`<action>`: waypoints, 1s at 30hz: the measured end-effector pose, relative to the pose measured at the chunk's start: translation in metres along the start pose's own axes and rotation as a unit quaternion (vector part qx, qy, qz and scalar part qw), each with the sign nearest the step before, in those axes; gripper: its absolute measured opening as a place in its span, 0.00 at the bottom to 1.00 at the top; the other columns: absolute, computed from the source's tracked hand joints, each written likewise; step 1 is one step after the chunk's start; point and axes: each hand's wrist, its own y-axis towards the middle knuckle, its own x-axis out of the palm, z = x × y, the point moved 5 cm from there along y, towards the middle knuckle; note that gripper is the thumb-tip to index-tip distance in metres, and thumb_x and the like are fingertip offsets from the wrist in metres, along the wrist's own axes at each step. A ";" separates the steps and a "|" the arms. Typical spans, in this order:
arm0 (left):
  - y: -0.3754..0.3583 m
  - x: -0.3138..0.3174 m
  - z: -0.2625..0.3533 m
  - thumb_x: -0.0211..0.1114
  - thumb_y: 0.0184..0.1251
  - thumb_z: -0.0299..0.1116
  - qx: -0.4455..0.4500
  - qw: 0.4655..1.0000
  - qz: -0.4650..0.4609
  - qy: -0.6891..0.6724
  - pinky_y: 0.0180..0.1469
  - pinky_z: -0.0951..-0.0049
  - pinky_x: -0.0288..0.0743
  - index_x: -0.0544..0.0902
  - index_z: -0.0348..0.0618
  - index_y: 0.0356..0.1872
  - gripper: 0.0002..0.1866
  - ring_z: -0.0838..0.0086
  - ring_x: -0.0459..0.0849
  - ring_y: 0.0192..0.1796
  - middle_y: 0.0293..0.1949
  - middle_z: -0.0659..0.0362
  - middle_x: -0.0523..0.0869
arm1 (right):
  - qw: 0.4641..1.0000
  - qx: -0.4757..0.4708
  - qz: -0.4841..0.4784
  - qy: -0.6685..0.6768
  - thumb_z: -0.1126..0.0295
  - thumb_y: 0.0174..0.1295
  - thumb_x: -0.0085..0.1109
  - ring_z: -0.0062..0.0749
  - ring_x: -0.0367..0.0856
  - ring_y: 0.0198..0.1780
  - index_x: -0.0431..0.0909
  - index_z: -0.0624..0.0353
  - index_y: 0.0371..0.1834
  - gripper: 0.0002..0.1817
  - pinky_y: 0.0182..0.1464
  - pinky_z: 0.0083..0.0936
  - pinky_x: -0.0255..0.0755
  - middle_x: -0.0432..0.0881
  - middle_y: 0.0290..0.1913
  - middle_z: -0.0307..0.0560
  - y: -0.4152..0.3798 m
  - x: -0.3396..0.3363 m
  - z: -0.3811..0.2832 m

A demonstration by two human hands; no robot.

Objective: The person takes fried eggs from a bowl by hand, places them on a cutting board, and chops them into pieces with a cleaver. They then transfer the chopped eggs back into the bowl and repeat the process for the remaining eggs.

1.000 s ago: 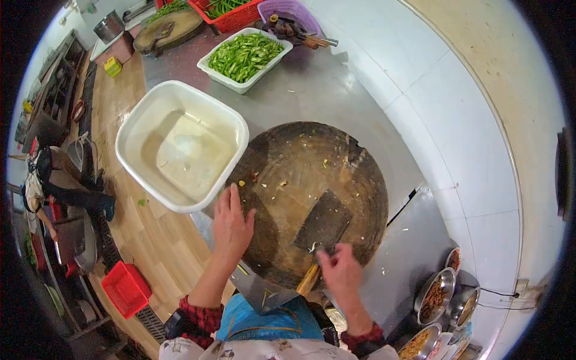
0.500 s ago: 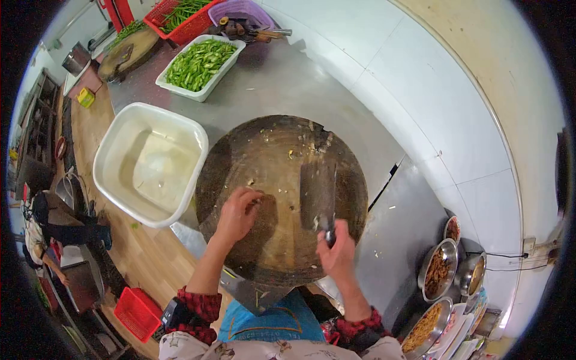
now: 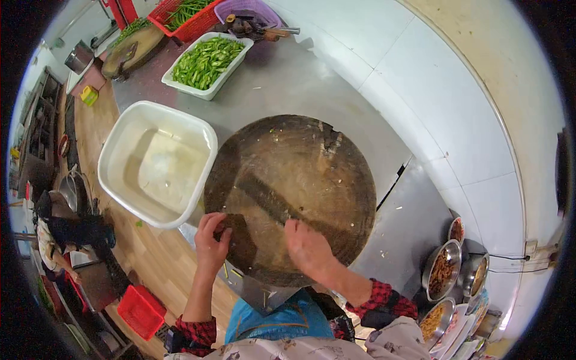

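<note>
A large round wooden chopping board (image 3: 306, 156) lies on the metal table, with small pale scraps on it and a chipped far edge. My right hand (image 3: 309, 249) is closed over the near middle of the board, on a cleaver (image 3: 264, 198) whose blade shows as a dark narrow strip pointing to the far left; its handle is hidden in my fist. At the board's near left edge is my left hand (image 3: 211, 240), fingers loosely curled and thumb apart, with nothing visible in it. A white tub (image 3: 207, 135) with a little liquid stands just left of the board.
Cut green vegetables fill a white tray (image 3: 243, 51) at the back, beside red and purple baskets (image 3: 222, 13). Another round board (image 3: 141, 48) is at the far left. Metal bowls of food (image 3: 459, 264) line the right side. A person (image 3: 54, 252) is at the far left.
My right hand has moved left and turned the cleaver from flat to nearly edge-on. My left hand has moved left and nearer to me. Fewer scraps show on the board. The view has shifted slightly.
</note>
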 end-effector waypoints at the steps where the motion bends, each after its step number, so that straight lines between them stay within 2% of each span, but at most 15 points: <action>1: 0.000 -0.001 0.001 0.66 0.49 0.17 -0.003 1.000 0.002 0.001 0.44 0.71 0.78 0.80 0.38 0.47 0.20 0.64 0.83 0.42 0.46 0.52 0.79 | 1.000 -0.007 -0.001 -0.004 0.75 0.58 0.51 0.57 0.79 0.29 0.65 0.63 0.37 0.07 0.29 0.43 0.75 0.77 0.29 0.62 -0.005 0.003 -0.007; 5: 0.014 0.012 0.017 0.71 0.46 0.20 0.054 0.994 -0.047 0.083 0.52 0.63 0.75 0.76 0.37 0.53 0.27 0.55 0.77 0.51 0.52 0.48 0.75 | 0.995 0.059 -0.057 0.048 0.72 0.61 0.52 0.58 0.78 0.26 0.67 0.61 0.37 0.06 0.27 0.43 0.74 0.76 0.26 0.61 -0.026 -0.007 -0.007; 7: 0.022 0.019 0.023 0.72 0.45 0.22 0.076 0.989 -0.059 0.111 0.54 0.60 0.73 0.74 0.36 0.54 0.29 0.52 0.74 0.54 0.54 0.48 0.74 | 0.980 0.141 0.032 0.134 0.68 0.66 0.51 0.48 0.78 0.19 0.68 0.60 0.36 0.07 0.22 0.37 0.72 0.74 0.19 0.51 -0.047 -0.016 0.014; 8: 0.027 0.024 0.028 0.72 0.44 0.22 0.082 0.986 -0.071 0.124 0.57 0.60 0.71 0.73 0.37 0.56 0.32 0.51 0.73 0.56 0.55 0.48 0.73 | 0.980 0.143 0.030 0.133 0.68 0.66 0.51 0.48 0.78 0.19 0.68 0.60 0.36 0.07 0.22 0.37 0.72 0.74 0.19 0.51 -0.060 -0.011 0.025; 10: 0.035 0.029 0.032 0.72 0.44 0.22 0.091 0.983 -0.087 0.135 0.60 0.60 0.69 0.72 0.38 0.59 0.34 0.50 0.72 0.57 0.56 0.48 0.73 | 0.913 0.268 0.113 0.287 0.68 0.66 0.51 0.45 0.80 0.19 0.70 0.63 0.38 0.08 0.21 0.38 0.72 0.77 0.19 0.52 -0.098 0.005 0.063; 11: 0.038 0.033 0.032 0.72 0.45 0.23 0.093 0.981 -0.103 0.135 0.60 0.60 0.69 0.73 0.38 0.58 0.33 0.50 0.72 0.57 0.55 0.47 0.73 | 0.912 0.271 0.115 0.285 0.68 0.66 0.51 0.45 0.80 0.19 0.70 0.63 0.38 0.08 0.21 0.38 0.72 0.77 0.19 0.52 -0.115 0.008 0.069; 13: 0.037 0.044 0.029 0.71 0.46 0.25 0.097 0.979 -0.124 0.133 0.60 0.60 0.69 0.73 0.38 0.58 0.32 0.50 0.72 0.57 0.55 0.47 0.73 | 0.715 0.428 0.105 0.543 0.67 0.68 0.50 0.31 0.72 0.13 0.70 0.60 0.39 0.07 0.16 0.29 0.66 0.71 0.15 0.42 -0.157 0.034 0.081; 14: 0.035 0.052 0.027 0.71 0.46 0.24 0.120 0.974 -0.145 0.125 0.58 0.60 0.70 0.74 0.37 0.57 0.31 0.51 0.73 0.55 0.53 0.47 0.73 | 0.713 0.429 0.107 0.544 0.67 0.68 0.50 0.31 0.72 0.13 0.70 0.60 0.39 0.07 0.16 0.29 0.66 0.71 0.15 0.42 -0.165 0.037 0.074; 16: 0.031 0.060 0.027 0.70 0.46 0.23 0.147 0.967 -0.169 0.122 0.55 0.60 0.71 0.75 0.37 0.55 0.30 0.52 0.74 0.53 0.52 0.48 0.73 | 0.715 0.435 0.101 0.537 0.66 0.69 0.48 0.21 0.67 0.12 0.70 0.58 0.38 0.07 0.14 0.23 0.62 0.68 0.15 0.37 -0.172 0.046 0.051; 21: 0.015 0.067 0.033 0.70 0.47 0.21 0.061 0.974 -0.218 0.033 0.53 0.63 0.74 0.75 0.37 0.55 0.29 0.56 0.77 0.51 0.49 0.49 0.75 | 0.649 0.444 0.100 0.610 0.68 0.68 0.50 0.23 0.67 0.12 0.68 0.60 0.35 0.08 0.15 0.24 0.63 0.66 0.14 0.37 -0.142 0.074 0.004; 23: 0.012 0.063 0.038 0.70 0.46 0.20 0.036 0.970 -0.239 0.021 0.51 0.65 0.75 0.76 0.37 0.55 0.29 0.58 0.78 0.49 0.48 0.49 0.75 | 0.689 0.416 0.079 0.589 0.68 0.68 0.49 0.23 0.67 0.13 0.67 0.61 0.34 0.09 0.16 0.24 0.63 0.67 0.15 0.37 -0.123 0.076 -0.003; 24: 0.010 0.063 0.038 0.70 0.46 0.20 0.011 0.967 -0.256 0.007 0.50 0.67 0.76 0.77 0.38 0.55 0.28 0.61 0.80 0.48 0.47 0.50 0.76 | 0.686 0.417 0.083 0.590 0.68 0.68 0.49 0.23 0.67 0.13 0.67 0.61 0.34 0.09 0.16 0.24 0.63 0.67 0.15 0.37 -0.117 0.075 -0.004; 26: 0.003 0.068 0.028 0.70 0.46 0.19 0.010 0.971 -0.237 -0.017 0.47 0.69 0.77 0.78 0.37 0.54 0.28 0.63 0.81 0.44 0.46 0.51 0.76 | 0.749 0.351 0.041 0.560 0.68 0.69 0.49 0.23 0.68 0.13 0.68 0.61 0.33 0.09 0.17 0.24 0.63 0.69 0.16 0.38 -0.102 0.072 -0.012; 28: -0.003 0.066 0.021 0.70 0.46 0.19 0.007 0.977 -0.208 -0.034 0.44 0.71 0.78 0.79 0.37 0.53 0.27 0.65 0.83 0.41 0.45 0.51 0.77 | 0.734 0.326 0.037 0.594 0.69 0.68 0.49 0.23 0.68 0.13 0.67 0.61 0.32 0.09 0.17 0.24 0.63 0.70 0.16 0.38 -0.097 0.071 -0.018; 30: -0.009 0.063 0.023 0.70 0.45 0.20 0.028 0.983 -0.178 -0.035 0.44 0.68 0.77 0.82 0.41 0.50 0.25 0.61 0.82 0.42 0.42 0.52 0.78 | 0.735 0.335 0.011 0.589 0.70 0.67 0.49 0.23 0.68 0.13 0.67 0.61 0.32 0.08 0.17 0.24 0.63 0.69 0.15 0.38 -0.093 0.066 -0.025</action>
